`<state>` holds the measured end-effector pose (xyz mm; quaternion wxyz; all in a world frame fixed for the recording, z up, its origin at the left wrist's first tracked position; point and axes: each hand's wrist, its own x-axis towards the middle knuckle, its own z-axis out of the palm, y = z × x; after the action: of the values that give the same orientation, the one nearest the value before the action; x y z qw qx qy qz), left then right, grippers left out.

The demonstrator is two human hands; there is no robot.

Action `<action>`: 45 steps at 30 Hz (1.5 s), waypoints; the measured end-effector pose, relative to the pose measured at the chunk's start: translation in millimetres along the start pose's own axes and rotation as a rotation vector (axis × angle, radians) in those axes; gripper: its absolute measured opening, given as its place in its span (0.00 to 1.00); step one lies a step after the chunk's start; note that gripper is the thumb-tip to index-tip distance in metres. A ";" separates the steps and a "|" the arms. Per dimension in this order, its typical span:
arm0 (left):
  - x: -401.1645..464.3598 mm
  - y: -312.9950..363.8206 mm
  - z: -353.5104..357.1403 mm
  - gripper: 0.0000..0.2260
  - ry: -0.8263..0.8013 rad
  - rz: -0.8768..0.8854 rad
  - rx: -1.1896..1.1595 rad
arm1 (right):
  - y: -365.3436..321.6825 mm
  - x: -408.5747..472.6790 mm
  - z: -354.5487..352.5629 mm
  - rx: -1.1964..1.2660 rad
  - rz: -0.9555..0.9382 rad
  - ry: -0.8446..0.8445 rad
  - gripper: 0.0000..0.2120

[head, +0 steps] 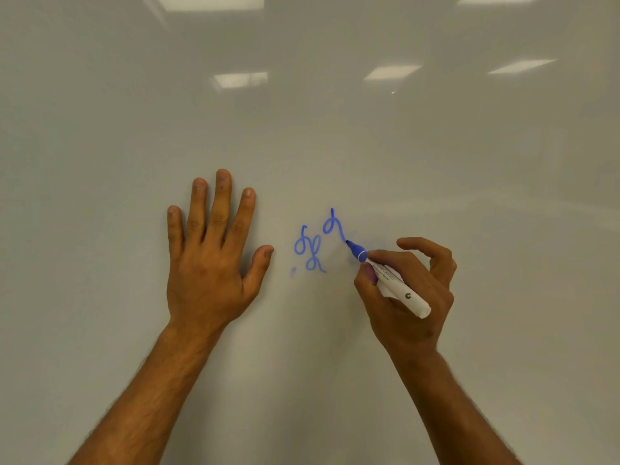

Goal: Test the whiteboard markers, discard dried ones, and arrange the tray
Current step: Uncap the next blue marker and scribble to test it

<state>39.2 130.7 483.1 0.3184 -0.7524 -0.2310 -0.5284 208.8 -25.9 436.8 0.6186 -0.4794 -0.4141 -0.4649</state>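
A white whiteboard (335,146) fills the view. My right hand (409,293) grips an uncapped blue marker (396,283) with a white barrel, its blue tip touching the board. Blue looping scribbles (313,250) sit just left of the tip, clear and saturated. My left hand (211,260) lies flat on the board with fingers spread, left of the scribbles, holding nothing. The tray and other markers are out of view.
Ceiling lights reflect in the glossy board (392,72) near the top. Both forearms come in from the bottom edge.
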 end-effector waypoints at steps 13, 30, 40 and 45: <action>0.3 2.1 -3.1 0.29 0.002 -0.011 -0.026 | -4.9 -4.5 -0.9 -0.028 -0.023 -0.020 0.03; -7.1 2.3 -3.6 0.15 0.212 -0.093 -0.458 | -24.9 -17.3 -67.2 0.142 0.300 -0.064 0.06; -36.4 38.5 -46.5 0.09 0.092 -0.283 -0.755 | -39.4 -23.5 -112.9 0.267 0.475 -0.139 0.06; -94.9 94.2 -78.4 0.21 -0.225 -0.679 -1.320 | -50.4 -45.0 -119.2 0.405 0.699 -0.236 0.07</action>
<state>21.1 7.9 390.2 -0.4050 -0.7238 -0.1164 -0.5463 157.6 -139.9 380.6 0.7692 -0.5097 -0.3775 -0.0784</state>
